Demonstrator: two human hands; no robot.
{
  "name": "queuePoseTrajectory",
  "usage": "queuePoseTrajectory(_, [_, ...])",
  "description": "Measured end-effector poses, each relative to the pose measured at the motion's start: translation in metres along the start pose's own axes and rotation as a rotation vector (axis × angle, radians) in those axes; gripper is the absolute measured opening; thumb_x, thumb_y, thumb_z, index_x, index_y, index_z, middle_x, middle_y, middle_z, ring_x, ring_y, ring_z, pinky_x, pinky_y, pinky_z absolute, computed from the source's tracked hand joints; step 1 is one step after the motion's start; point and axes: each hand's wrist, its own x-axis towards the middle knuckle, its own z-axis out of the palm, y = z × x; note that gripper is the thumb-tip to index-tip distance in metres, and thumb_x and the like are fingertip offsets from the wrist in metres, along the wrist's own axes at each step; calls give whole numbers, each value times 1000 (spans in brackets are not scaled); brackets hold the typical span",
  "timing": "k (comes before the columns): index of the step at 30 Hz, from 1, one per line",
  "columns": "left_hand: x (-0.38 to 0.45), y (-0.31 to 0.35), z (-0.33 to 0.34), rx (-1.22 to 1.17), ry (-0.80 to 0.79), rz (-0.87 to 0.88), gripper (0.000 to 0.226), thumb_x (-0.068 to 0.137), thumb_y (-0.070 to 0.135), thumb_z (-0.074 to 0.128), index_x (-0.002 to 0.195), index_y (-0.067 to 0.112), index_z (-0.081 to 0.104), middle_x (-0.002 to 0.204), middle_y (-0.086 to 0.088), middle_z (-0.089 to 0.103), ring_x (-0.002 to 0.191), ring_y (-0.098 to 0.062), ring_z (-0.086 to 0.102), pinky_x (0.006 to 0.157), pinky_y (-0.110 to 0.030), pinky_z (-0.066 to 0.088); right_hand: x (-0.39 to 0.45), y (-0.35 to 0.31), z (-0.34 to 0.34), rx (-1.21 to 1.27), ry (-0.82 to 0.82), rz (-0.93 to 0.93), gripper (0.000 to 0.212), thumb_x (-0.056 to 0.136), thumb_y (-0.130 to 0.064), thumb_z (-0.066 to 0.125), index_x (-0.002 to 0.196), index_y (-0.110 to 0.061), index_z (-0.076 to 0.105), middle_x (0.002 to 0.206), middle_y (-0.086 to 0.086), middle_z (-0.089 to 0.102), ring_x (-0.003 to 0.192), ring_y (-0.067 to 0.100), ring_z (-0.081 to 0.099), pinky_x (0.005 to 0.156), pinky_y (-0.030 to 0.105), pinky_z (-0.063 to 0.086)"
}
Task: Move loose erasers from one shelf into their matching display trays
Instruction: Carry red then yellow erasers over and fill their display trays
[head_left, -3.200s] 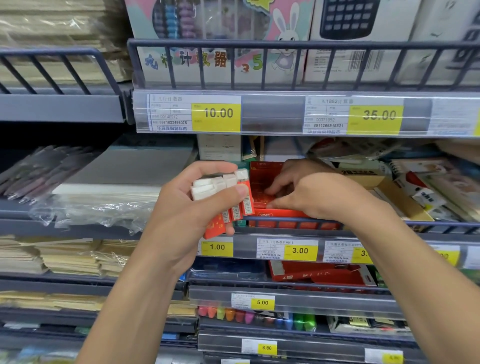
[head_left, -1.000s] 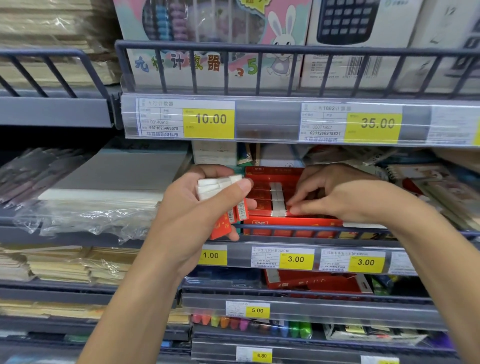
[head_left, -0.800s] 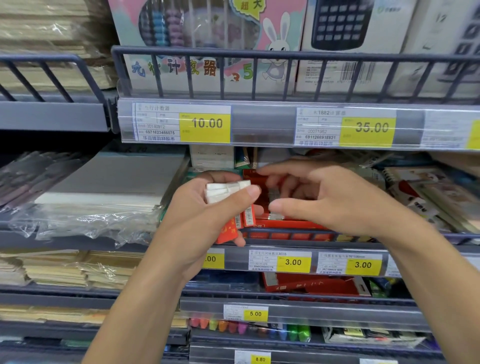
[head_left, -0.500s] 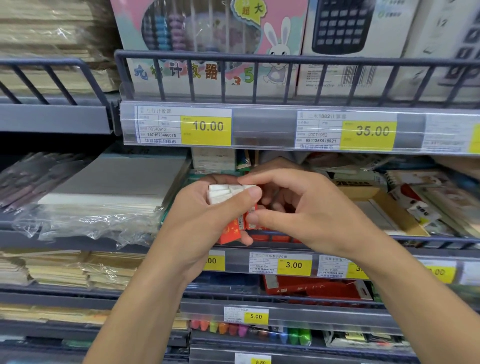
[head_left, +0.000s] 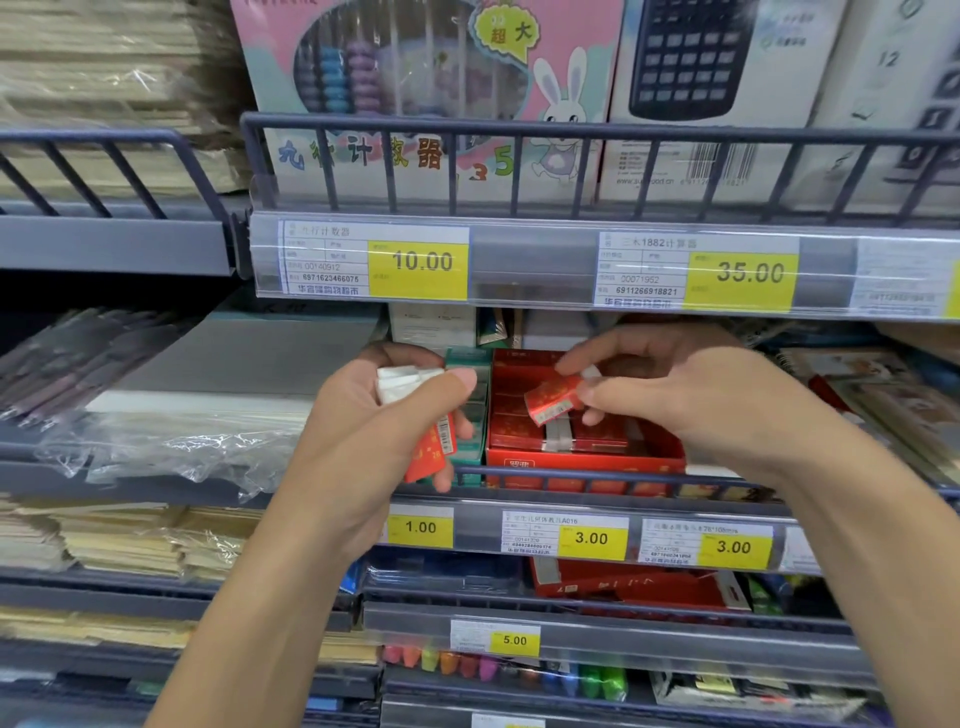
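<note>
- Since half a second ago the right hand (head_left: 691, 400) has drawn away from the left hand (head_left: 384, 426), taking one red-sleeved eraser (head_left: 553, 399) out of the bundle; the two hands, then touching, now stand apart with the tray showing between them.
- Grip, right: thumb and forefinger pinch the single eraser by its end. It lies tilted, in the air, just above the red display tray (head_left: 582, 460) and not yet touching the rows beneath it.
- Grip, left: fingers and thumb are curled round a stack of erasers (head_left: 415, 400) — white ends up, red sleeves and a barcode showing below the thumb. The count cannot be told.
- Progress: part done. Below the right-hand pinch the red tray already holds ordered rows of red-sleeved erasers, with a white gap in one row. Left to do, in my judgement: set this eraser down, then feed the rest of the left-hand stack in one by one.
- A green tray (head_left: 470, 410) stands just behind the left-hand grip, touching the red tray's side; its contents are mostly hidden.
- Pose: both forearms reach up and forward from below — the left wrist cocked back holding its stack upright, the right palm turned down over the tray.
- Shelf rail (head_left: 597, 475) runs just below both grips.
</note>
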Motion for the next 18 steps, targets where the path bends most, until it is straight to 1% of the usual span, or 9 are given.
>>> queuePoseTrajectory(2, [1, -1, -1, -14, -1, -6, 22, 74, 20, 83, 86, 19, 64, 64, -17, 67, 51, -23, 58, 37, -25, 40, 1, 0, -2, -73, -77, 36, 17, 84, -36, 71, 97, -47, 72, 78, -13, 77, 86, 9, 71, 84, 36, 50])
queuePoseTrajectory(4, [0, 0, 0, -16, -11, -8, 25, 74, 20, 82, 90, 17, 63, 64, -16, 66, 50, -20, 59, 37, -25, 39, 2, 0, 0, -104, -122, 47, 16, 83, -39, 72, 98, -46, 72, 80, -12, 77, 88, 13, 72, 88, 42, 51])
queuePoseTrajectory(5, [0, 0, 0, -15, -15, -6, 26, 74, 20, 82, 91, 16, 62, 64, -16, 66, 50, -20, 59, 37, -25, 39, 4, 1, 1, -91, -127, 45, 15, 82, -38, 74, 97, -43, 73, 81, -11, 77, 86, 13, 73, 86, 43, 53])
queuePoseTrajectory(8, [0, 0, 0, -14, -17, -6, 28, 75, 21, 82, 93, 15, 62, 64, -15, 67, 51, -21, 58, 37, -26, 40, 8, 4, 10, -59, -121, 32, 13, 78, -31, 79, 88, -38, 76, 79, -6, 77, 75, 9, 72, 71, 28, 53])
queuePoseTrajectory(10, [-1, -1, -1, -10, -22, -7, 28, 76, 20, 83, 95, 15, 62, 65, -15, 67, 51, -21, 58, 38, -26, 40, 11, 7, 15, -111, -120, 20, 12, 78, -36, 80, 88, -39, 76, 82, -9, 77, 78, 9, 71, 73, 29, 53])
queuePoseTrajectory(13, [-3, -1, -2, -12, -33, -10, 28, 82, 16, 85, 98, 14, 62, 66, -16, 68, 52, -21, 58, 38, -27, 41, 13, 9, 16, -196, -175, -1, 11, 83, -43, 74, 94, -43, 76, 94, -19, 75, 89, -1, 69, 86, 29, 55])
queuePoseTrajectory(14, [-4, -1, -2, -11, -35, -12, 28, 81, 17, 85, 98, 14, 63, 67, -16, 68, 52, -21, 58, 38, -27, 41, 13, 9, 15, -215, -195, -10, 11, 84, -44, 73, 94, -45, 76, 98, -22, 74, 92, -5, 68, 86, 24, 53])
queuePoseTrajectory(16, [-5, 0, -2, -9, -41, -16, 29, 79, 18, 86, 98, 14, 64, 68, -17, 68, 52, -20, 60, 39, -27, 42, 13, 8, 11, -255, -218, -23, 11, 84, -44, 73, 94, -49, 75, 100, -27, 72, 95, -10, 65, 80, 8, 47])
queuePoseTrajectory(18, [-4, -1, -2, -2, -46, -27, 26, 77, 22, 85, 94, 18, 66, 70, -18, 70, 53, -22, 59, 39, -27, 43, 15, 8, 7, -276, -223, -19, 13, 83, -43, 76, 94, -48, 76, 100, -25, 73, 94, -10, 65, 78, 6, 46])
